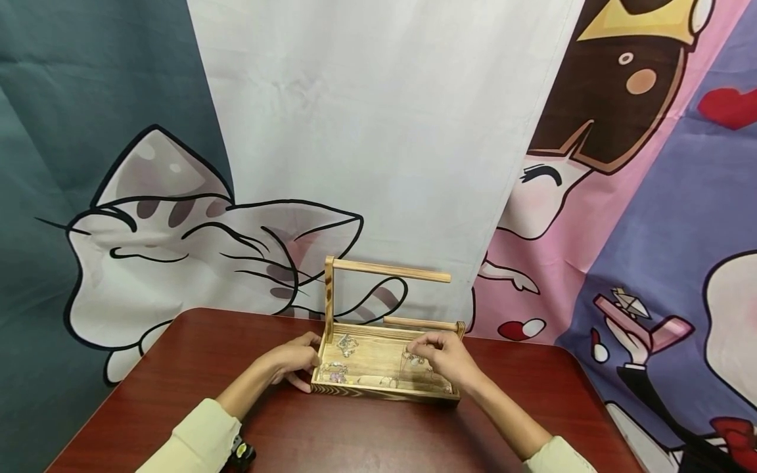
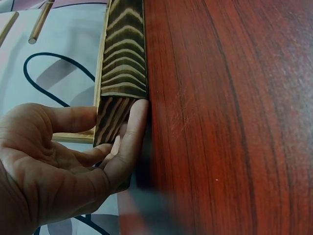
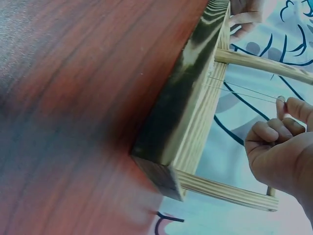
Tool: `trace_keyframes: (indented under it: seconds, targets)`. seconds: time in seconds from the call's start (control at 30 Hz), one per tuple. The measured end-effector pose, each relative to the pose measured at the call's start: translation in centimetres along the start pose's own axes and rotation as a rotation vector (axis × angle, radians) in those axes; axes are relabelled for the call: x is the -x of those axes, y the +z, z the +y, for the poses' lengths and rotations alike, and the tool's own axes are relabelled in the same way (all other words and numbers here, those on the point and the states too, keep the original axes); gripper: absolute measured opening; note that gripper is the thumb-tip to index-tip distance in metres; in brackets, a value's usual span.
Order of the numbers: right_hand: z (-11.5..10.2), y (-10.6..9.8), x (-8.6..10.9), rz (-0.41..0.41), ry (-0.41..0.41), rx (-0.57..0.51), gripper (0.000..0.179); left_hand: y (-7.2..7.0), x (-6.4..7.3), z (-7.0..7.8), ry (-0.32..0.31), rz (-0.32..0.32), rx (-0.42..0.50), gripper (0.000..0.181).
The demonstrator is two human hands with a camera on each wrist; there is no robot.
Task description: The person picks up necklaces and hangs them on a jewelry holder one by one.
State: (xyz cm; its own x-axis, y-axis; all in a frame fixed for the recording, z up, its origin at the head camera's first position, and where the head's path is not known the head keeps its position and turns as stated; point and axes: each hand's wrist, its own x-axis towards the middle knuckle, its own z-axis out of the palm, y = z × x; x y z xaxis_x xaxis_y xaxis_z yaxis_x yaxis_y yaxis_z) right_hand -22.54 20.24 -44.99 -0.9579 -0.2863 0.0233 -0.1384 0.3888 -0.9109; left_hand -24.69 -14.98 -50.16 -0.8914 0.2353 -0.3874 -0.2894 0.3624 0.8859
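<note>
A wooden jewelry stand with a shallow tray (image 1: 384, 394) and two bars sits on the table. My left hand (image 1: 296, 360) grips the tray's left end; in the left wrist view its thumb lies against one side of the striped end wall (image 2: 110, 120) and its fingers wrap the other. Over the tray's right part, my right hand (image 1: 449, 360) pinches a thin chain necklace (image 3: 244, 88) between thumb and forefinger. Two fine strands run taut from the fingertips down to the tray. Inside the tray lie a silvery jewelry piece (image 1: 347, 345) and a purple-beaded piece (image 1: 337, 376).
The longer upper bar (image 1: 390, 270) extends from a tall post (image 1: 329, 299) at the left, above the tray. A lower bar (image 1: 422, 323) joins a short post at the right. The red-brown table (image 1: 331, 433) meets a cartoon-printed curtain (image 1: 378, 131) behind.
</note>
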Motion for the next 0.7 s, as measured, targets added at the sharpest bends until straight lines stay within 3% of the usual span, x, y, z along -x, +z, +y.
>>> trace_keyframes:
  seconds: [0.27,0.47,0.7]
  targets:
    - [-2.1,-1.1,-0.1,-0.029,-0.003,-0.053,0.027,-0.2,-0.1,0.0,0.000,-0.019,0.017,0.059]
    - [-3.7,-1.6,-0.1,0.008,0.040,-0.093,0.029,-0.4,0.0,-0.1,0.002,-0.031,0.031,0.059]
    - [-5.2,-2.6,-0.3,0.038,0.011,-0.096,0.028,-0.5,-0.3,-0.3,0.001,-0.035,0.034,0.059]
